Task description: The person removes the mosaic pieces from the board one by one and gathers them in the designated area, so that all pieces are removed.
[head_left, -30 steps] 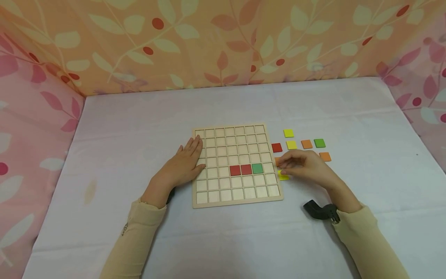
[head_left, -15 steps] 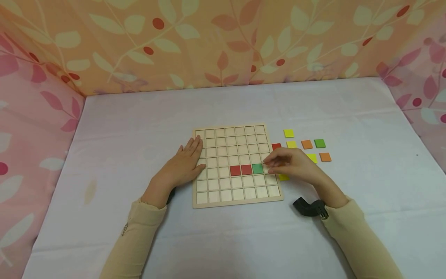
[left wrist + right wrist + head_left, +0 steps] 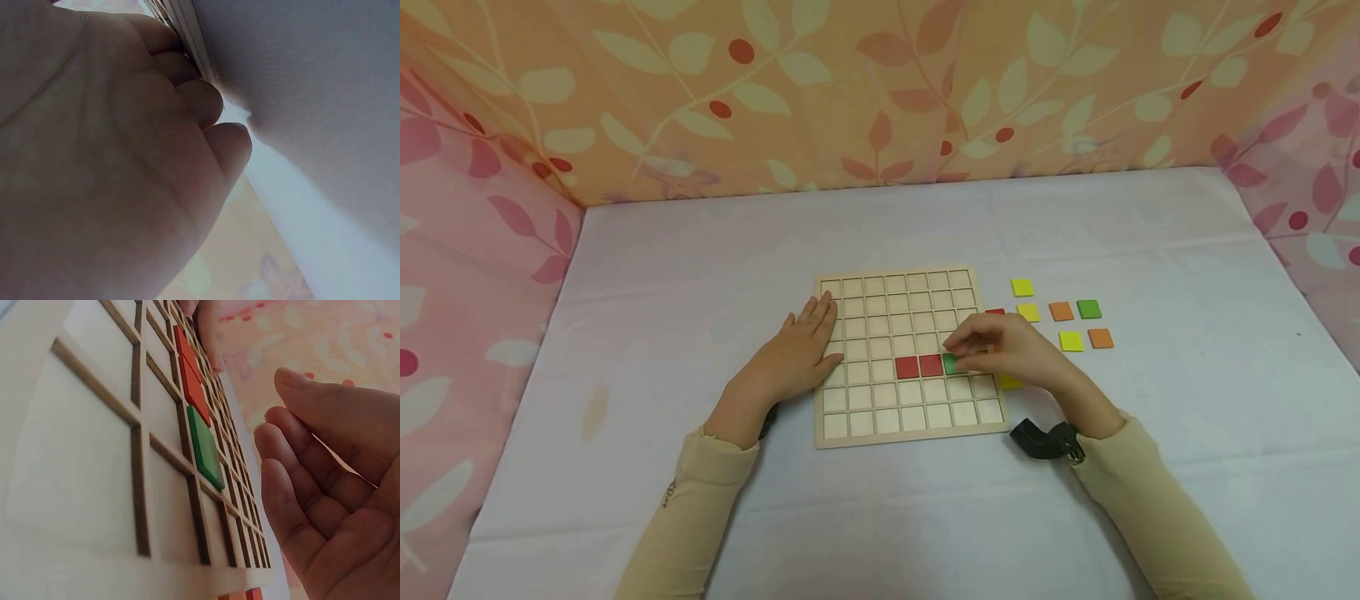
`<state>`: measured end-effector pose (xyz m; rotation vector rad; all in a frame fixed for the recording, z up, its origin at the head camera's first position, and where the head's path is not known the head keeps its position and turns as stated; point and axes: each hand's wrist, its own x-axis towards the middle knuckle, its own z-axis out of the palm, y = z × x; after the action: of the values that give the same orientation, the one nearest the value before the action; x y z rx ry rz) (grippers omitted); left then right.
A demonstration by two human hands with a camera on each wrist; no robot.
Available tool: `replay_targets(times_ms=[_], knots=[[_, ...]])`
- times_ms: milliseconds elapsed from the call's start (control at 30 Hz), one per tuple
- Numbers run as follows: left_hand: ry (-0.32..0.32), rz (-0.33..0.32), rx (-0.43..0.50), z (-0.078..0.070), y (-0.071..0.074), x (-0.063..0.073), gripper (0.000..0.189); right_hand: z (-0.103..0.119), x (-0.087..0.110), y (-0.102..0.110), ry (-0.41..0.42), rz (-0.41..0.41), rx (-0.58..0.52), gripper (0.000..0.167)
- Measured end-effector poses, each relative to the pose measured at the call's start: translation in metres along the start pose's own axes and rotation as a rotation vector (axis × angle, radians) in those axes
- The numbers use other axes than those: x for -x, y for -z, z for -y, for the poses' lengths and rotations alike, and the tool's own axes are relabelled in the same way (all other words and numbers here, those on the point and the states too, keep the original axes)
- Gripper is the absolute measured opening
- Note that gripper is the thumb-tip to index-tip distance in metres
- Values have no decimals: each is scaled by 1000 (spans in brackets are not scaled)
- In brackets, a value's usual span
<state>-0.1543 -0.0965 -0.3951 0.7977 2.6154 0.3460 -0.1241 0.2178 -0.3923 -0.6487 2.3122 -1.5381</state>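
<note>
A pale wooden grid board lies on the white cloth, with two red tiles and a green tile side by side in one row of its cells. My left hand rests on the board's left edge with fingers stretched out; seen from the left wrist, its fingertips lie along that edge. Over the board's right side is my right hand, its fingers and thumb bent around the green tile's spot. The right wrist view shows those fingers loosely curved, apart from the green tile and holding nothing.
Right of the board lie loose tiles: several yellow tiles, orange tiles, a green tile and a partly covered red tile. A patterned cloth rises behind the table. A black wrist mount hangs under the right wrist.
My right hand has moved left from the loose tiles onto the board, up to the green tile, uncovering a yellow tile behind it. The left hand stays in place.
</note>
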Motion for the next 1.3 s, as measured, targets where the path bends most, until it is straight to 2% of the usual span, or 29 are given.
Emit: replay_targets(times_ms=[267, 500, 900, 1300], knots=[[-1, -5, 4, 0, 1, 0, 72, -1, -12, -7, 33, 14, 4, 24], [1, -7, 1, 0, 0, 0, 72, 3, -17, -13, 13, 10, -49, 24], [2, -8, 3, 0, 0, 0, 72, 4, -29, -19, -1, 32, -4, 21], [9, 3, -3, 0, 0, 0, 72, 3, -37, -26, -54, 52, 11, 21]])
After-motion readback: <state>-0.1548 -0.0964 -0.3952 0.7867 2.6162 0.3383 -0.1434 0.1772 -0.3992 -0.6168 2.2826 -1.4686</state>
